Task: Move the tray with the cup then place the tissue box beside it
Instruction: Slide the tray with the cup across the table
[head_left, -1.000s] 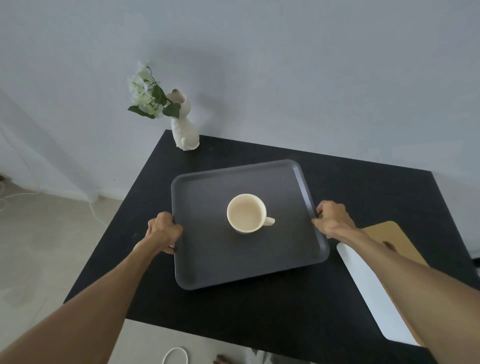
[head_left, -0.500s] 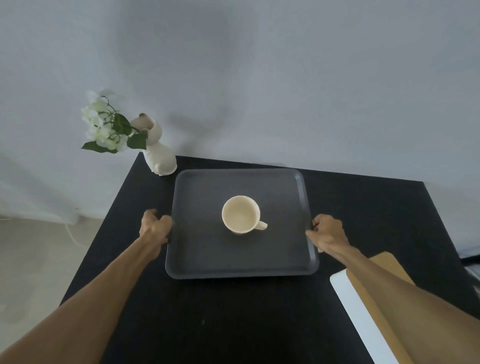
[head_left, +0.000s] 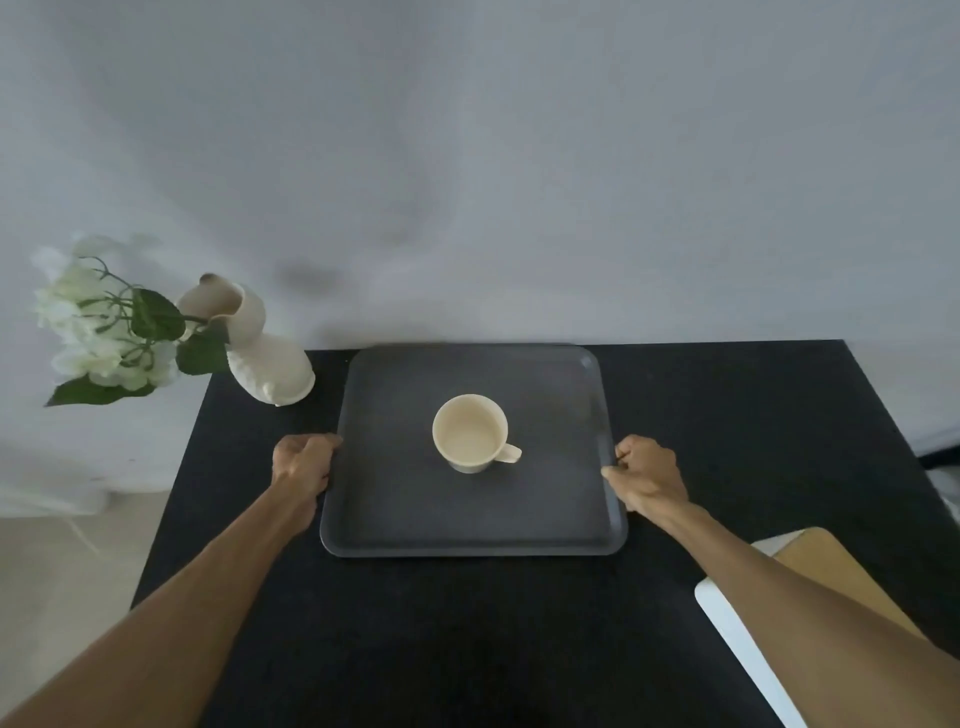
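Observation:
A dark grey tray (head_left: 395, 514) lies square on the black table, its far edge at the table's back edge by the wall. A cream cup (head_left: 470, 432) stands upright in the tray's middle, handle pointing right. My left hand (head_left: 304, 462) grips the tray's left rim. My right hand (head_left: 647, 475) grips the right rim. The tissue box (head_left: 737, 639), white with a tan wooden top, sits at the table's near right, largely hidden under my right forearm.
A cream vase (head_left: 265, 358) with white flowers (head_left: 98, 322) stands at the table's back left corner, close to the tray's far left corner. The black table (head_left: 753, 441) ends at a grey wall behind. Floor lies to the left.
The tray has slid away from me toward the wall and turned from skewed to square with the table. Both hands stayed on its rims, and the cup rode along.

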